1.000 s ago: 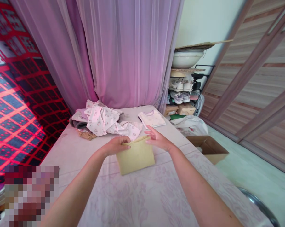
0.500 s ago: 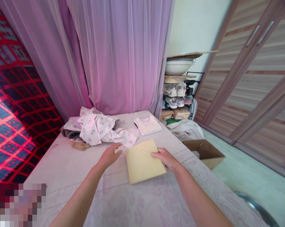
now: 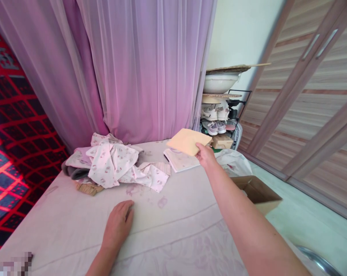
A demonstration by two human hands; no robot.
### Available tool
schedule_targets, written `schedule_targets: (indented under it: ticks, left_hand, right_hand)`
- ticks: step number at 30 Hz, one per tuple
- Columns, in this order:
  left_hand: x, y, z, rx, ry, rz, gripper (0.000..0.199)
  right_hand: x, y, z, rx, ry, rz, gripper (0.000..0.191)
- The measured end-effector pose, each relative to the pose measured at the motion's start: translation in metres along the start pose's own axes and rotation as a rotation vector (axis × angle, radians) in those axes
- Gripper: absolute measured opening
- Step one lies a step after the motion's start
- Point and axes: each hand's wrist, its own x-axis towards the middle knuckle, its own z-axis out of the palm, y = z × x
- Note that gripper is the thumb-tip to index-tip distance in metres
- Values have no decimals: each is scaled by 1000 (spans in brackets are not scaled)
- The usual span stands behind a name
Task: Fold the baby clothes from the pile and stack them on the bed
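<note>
My right hand (image 3: 205, 154) is closed on the near right edge of a folded yellow cloth (image 3: 187, 141), holding it up over the far side of the bed (image 3: 167, 214). Under and partly behind the cloth lies a folded white shirt (image 3: 180, 161). My left hand (image 3: 120, 220) rests palm down on the sheet, thumb apart from the fingers, holding nothing. Beyond it, at the far left, sits a loose heap of clothes with a white printed garment (image 3: 112, 163) on top. A tan garment (image 3: 88, 188) pokes out from the heap's bottom.
Purple curtains (image 3: 144, 69) hang behind the bed. To the right are a shoe rack (image 3: 242, 100) with a white basin (image 3: 219, 83) on top, a white plastic bag (image 3: 233, 161), an open cardboard box (image 3: 269, 199) and a wooden wardrobe (image 3: 305, 92). A metal basin (image 3: 317, 260) shows at lower right.
My right hand has carried the yellow cloth forward from the middle of the bed to above the folded shirt. My left hand has come back toward me and down onto the sheet.
</note>
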Motion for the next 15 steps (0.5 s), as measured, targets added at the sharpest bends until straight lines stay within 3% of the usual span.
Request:
schedule_targets:
  ticks: [3,8,15]
  left_hand:
    - [0,-3,2,10,15,0,27]
    - [-1,-7,5,19,34,6,25]
    - [-2,-11,8,19,82,64,24]
  right_hand:
    - [23,37,10,-29,50,108,29]
    - [37,94,3,-92,95,280,33]
    - [52,99,-12,-93,79,348,36]
